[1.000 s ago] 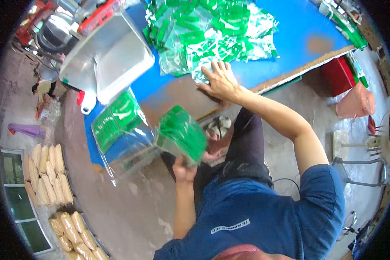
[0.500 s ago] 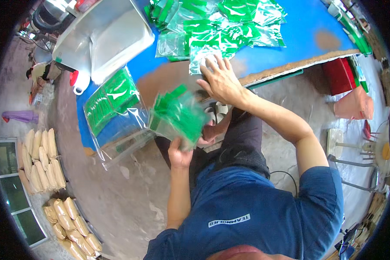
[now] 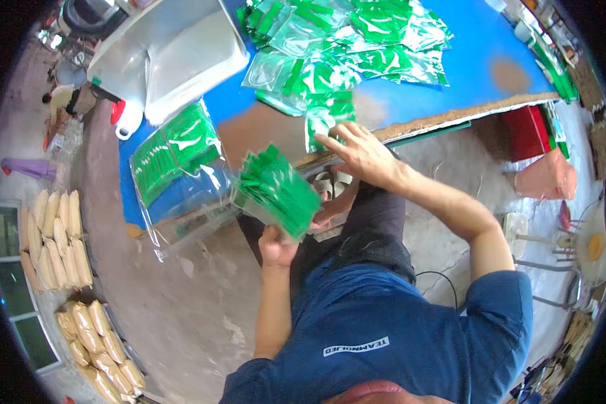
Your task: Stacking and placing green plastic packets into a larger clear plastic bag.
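My left hand (image 3: 277, 248) grips a fanned stack of green-and-clear plastic packets (image 3: 279, 192) by its lower end, held in front of the table edge above my lap. At the near edge of the table, my right hand (image 3: 367, 156) has its thumb and fingertips on a single green-and-clear plastic packet (image 3: 328, 111). Part of its grip is hidden by the glare and the fingers. Farther back lies a loose pile of similar packets (image 3: 377, 40). To the left, a large clear bag (image 3: 198, 192) holds neat rows of green packets (image 3: 175, 155).
The blue tabletop (image 3: 478, 60) has a worn brown front edge. A metal tray (image 3: 195, 60) and a white-and-red container (image 3: 126, 121) sit at the left. Below right stand a red bin (image 3: 522, 131), a pink bin (image 3: 549, 176) and a fan (image 3: 592, 246). Brown sacks (image 3: 60, 236) are stacked far left.
My right hand has come toward me from the pile, drawing the single packet to the table edge. The stack in my left hand has stayed nearly in place and looks less blurred.
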`<state>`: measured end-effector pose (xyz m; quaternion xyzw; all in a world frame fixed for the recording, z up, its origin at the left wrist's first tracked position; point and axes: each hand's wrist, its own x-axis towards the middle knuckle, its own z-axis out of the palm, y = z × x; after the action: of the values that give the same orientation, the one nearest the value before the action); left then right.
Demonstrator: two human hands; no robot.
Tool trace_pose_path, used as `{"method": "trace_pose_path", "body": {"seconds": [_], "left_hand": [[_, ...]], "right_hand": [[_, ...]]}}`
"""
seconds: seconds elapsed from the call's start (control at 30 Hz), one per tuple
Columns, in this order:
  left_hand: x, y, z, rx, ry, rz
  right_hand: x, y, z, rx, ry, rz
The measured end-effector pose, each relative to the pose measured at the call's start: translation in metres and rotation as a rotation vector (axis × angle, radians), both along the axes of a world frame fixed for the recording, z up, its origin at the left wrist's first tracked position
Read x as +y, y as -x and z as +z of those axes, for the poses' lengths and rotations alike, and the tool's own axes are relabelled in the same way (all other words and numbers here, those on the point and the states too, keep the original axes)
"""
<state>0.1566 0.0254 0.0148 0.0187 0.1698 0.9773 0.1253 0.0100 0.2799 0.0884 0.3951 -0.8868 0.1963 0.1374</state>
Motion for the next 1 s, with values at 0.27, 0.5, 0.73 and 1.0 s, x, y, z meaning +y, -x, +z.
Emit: {"method": "trace_pose_path", "body": {"seconds": [0.27,0.5,0.73,1.0], "left_hand": [[0.025,0.015,0.028,-0.055,-0.105,0.073],[-0.007,0.001,-0.008,-0.184,0.021,0.131],[-0.011,-0.015,-0.018,-0.093,-0.006,0.055],[0.028,0.017,0.044,-0.102,-0.222,0.013]], "right_hand": [[-0.055,-0.061,0.02,-1.133,1.052,-0.151],[-0.073,0.064,0.015,-0.012,0.243,-0.579],[-0.065,0.092,0.002,0.102,-0.339,-0.342],[-0.06,-0.02,0.037,-0.962,1.087,-0.23]]}}
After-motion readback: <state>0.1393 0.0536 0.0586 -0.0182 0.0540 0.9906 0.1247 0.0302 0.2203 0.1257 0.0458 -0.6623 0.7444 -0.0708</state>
